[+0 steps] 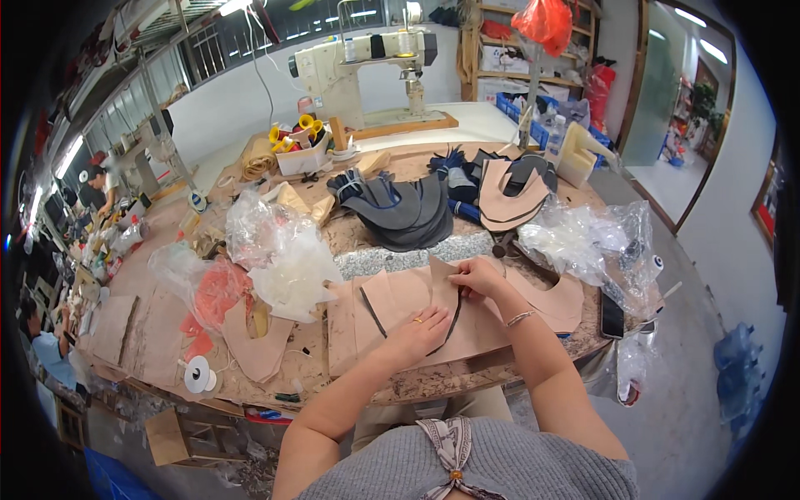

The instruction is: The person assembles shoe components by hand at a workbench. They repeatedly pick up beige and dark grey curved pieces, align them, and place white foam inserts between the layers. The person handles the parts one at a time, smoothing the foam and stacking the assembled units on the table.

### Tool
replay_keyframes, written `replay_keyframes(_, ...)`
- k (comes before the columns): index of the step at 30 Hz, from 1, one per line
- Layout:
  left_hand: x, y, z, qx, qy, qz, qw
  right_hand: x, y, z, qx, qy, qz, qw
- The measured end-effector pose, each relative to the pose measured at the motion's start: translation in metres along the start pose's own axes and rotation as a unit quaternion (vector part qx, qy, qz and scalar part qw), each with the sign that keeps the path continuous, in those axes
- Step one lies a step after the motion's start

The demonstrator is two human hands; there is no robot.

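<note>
My left hand (418,335), a ring on one finger, lies flat on a beige cut piece (392,296) on the worktable in front of me. Narrow dark strips (372,312) run along two of the piece's curved edges. Up at its far right corner, my right hand (481,277) is closed in a pinch on the piece's pointed beige tip (441,268), right by the upper end of one dark strip. Exactly how the layers meet under those fingers is hidden. Beneath lies a larger beige sheet (492,327).
Beyond the grey stone slab (417,254) are stacked dark curved pieces (396,212) and beige curved pieces (508,196). Clear plastic bags (279,250) crowd both sides. A white spool (199,375) stands front left, a phone (612,314) at the right edge, a sewing machine (358,75) behind.
</note>
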State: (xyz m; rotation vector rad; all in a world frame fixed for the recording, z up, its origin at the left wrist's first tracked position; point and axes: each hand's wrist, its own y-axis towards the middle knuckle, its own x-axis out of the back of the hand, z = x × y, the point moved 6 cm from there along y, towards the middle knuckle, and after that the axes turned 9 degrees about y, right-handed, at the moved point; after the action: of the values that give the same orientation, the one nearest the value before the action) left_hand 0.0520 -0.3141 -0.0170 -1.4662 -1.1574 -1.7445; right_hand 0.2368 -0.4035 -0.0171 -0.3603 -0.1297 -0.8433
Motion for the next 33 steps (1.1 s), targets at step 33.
replay_keyframes(33,0.018,-0.03,-0.043,0.164,-0.134,-0.029,0.977,-0.062,-0.012,0.037,0.322,-0.529,-0.208,0.757)
